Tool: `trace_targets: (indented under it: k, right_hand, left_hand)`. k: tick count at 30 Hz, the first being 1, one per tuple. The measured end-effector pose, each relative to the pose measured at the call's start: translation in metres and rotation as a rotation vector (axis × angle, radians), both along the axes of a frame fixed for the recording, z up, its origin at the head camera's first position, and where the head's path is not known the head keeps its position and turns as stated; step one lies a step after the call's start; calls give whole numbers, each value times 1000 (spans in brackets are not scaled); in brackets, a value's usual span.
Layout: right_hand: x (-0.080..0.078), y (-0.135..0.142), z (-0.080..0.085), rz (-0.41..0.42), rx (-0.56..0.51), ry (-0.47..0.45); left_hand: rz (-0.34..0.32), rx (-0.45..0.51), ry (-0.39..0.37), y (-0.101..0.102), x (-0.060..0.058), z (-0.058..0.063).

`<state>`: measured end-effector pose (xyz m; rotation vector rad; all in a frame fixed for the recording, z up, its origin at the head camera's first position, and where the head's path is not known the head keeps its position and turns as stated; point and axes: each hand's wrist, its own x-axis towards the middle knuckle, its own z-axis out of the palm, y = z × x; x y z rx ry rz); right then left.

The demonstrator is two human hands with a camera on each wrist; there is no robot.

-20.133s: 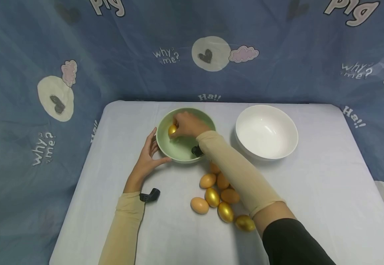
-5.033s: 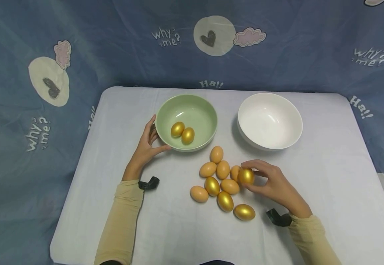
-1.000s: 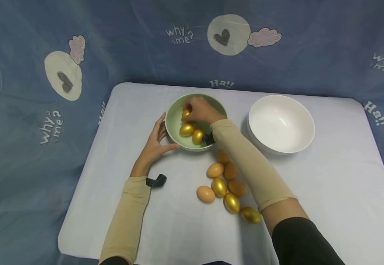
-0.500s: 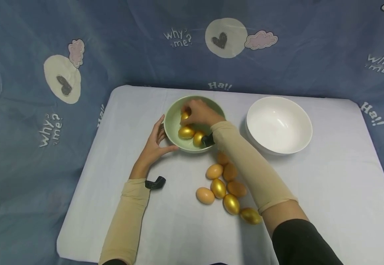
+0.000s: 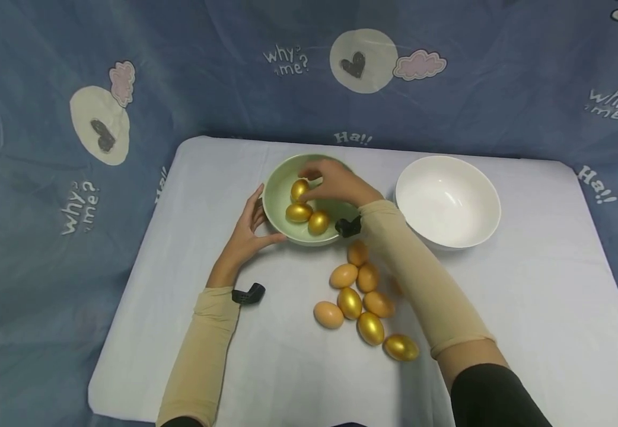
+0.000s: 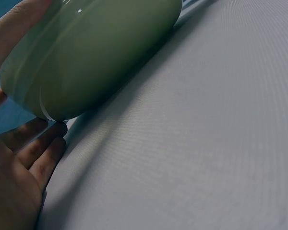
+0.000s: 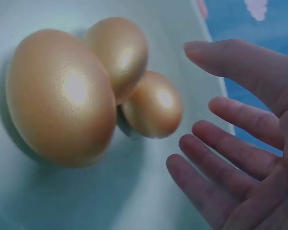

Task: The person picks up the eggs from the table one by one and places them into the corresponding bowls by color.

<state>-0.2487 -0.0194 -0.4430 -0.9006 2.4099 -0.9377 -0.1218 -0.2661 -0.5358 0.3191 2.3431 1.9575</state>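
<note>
My left hand (image 5: 242, 240) holds the left side of a light green bowl (image 5: 309, 239), thumb along its front and fingers at its outer wall; the left wrist view shows this hand (image 6: 19, 163) at the bowl's side. Inside the bowl three golden eggs lie close together: an upper egg (image 5: 299, 190), a middle egg (image 5: 298, 212) and a lower egg (image 5: 318, 223). Over the bowl is my right hand (image 5: 338, 182), its fingers around the upper egg in the head view. The right wrist view shows that hand (image 7: 249, 143) apart from the eggs, fingers spread and holding nothing.
In front of the bowl several eggs lie on the white table (image 5: 287, 367), some brown (image 5: 328, 315) and some golden (image 5: 370, 328); my right forearm partly covers one. A white bowl (image 5: 448, 201) stands to the right. Blue patterned cloth (image 5: 207, 77) hangs behind.
My right hand has let go of the third golden egg in the green bowl and shifted slightly right, fingers opening. The left hand has stayed at the bowl.
</note>
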Motion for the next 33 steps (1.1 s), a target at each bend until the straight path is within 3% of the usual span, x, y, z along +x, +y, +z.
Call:
trace_targets:
  k: [8, 16, 23, 28, 33]
  right_hand:
    - [25, 20, 10, 0, -137, -63]
    - [82, 45, 18, 47, -237, 76]
    - [127, 70, 9, 87, -241, 102]
    - [151, 85, 3, 53, -248, 41]
    - [171, 93, -6, 90, -224, 71]
  left_hand:
    - [5, 2, 1, 1, 0, 3]
    - [5, 7, -16, 1, 0, 2]
    - [10, 0, -3, 1, -1, 2]
    - [12, -1, 4, 0, -1, 0]
    - [14, -5, 7, 0, 0, -1]
